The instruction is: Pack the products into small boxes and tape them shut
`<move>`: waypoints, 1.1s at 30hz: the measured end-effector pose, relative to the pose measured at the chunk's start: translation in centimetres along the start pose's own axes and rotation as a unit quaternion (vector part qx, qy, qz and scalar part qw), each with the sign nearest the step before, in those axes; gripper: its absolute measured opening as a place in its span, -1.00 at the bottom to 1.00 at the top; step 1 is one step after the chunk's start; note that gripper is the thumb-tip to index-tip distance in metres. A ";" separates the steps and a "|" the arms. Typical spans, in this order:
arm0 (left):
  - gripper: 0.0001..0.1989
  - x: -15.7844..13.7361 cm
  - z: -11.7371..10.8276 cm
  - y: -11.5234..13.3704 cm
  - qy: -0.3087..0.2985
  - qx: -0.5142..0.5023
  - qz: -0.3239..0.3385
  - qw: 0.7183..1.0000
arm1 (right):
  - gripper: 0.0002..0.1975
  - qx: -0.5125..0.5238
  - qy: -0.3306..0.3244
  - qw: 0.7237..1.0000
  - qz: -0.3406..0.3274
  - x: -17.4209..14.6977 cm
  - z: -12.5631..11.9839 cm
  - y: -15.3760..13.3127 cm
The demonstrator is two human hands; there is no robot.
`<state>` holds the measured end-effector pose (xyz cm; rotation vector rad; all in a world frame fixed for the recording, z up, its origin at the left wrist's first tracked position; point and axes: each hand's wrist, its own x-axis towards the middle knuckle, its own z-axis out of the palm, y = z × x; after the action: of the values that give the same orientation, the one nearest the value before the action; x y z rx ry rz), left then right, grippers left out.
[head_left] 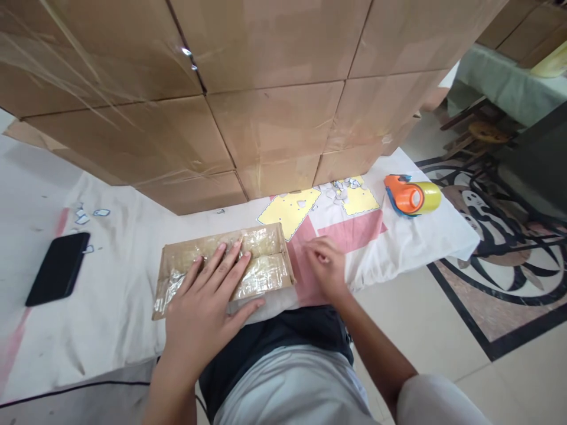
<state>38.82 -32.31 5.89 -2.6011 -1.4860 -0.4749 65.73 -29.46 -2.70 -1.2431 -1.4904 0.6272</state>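
A small flat cardboard box lies at the table's near edge, its top covered with shiny clear tape. My left hand rests flat on it, fingers spread over the taped top. Just right of the box, my right hand hovers above or touches the cloth with its fingers curled in; I cannot make out whether anything is between them. Farther right stands an orange tape dispenser with a yellowish roll of tape on it.
Stacked cardboard boxes rise like a wall behind the small box. Yellow sheets and paper scraps lie at their foot. A black phone is at left on the white tablecloth. The table's right edge drops to a tiled floor.
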 end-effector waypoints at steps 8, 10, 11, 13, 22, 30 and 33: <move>-0.26 -0.9 -0.6 -2.0 -0.026 -0.008 0.018 0.999 | -0.46 0.102 -0.140 0.985 0.011 -2.2 0.9 -0.2; -0.27 -0.8 -0.6 -2.0 -0.025 -0.011 0.014 1.000 | -0.44 0.116 -0.114 0.987 0.012 -1.7 0.5 0.0; -0.28 -0.8 -0.6 -1.9 -0.026 -0.013 0.012 1.000 | -0.44 0.118 -0.124 0.985 0.011 -1.5 0.5 -0.1; -0.29 -0.7 -0.7 -1.8 -0.027 -0.014 0.008 1.000 | -0.41 0.116 -0.187 0.975 0.010 -1.4 0.9 -0.3; -0.28 -0.7 -0.7 -2.1 -0.037 -0.004 0.010 0.999 | -0.51 0.143 -0.211 0.967 0.032 -0.9 1.7 -0.5; -0.30 -0.8 -0.7 -2.5 -0.039 0.005 0.000 0.999 | -0.42 0.132 -0.186 0.971 0.066 -2.2 3.1 -0.6; -0.30 -1.0 -0.8 -2.7 -0.040 0.006 0.000 0.999 | -0.42 0.122 -0.230 0.965 0.039 -1.8 3.0 -0.7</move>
<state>35.91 -31.92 6.15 -2.6388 -1.5086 -0.3655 62.53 -30.70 -3.76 -1.0079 -1.6801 1.1784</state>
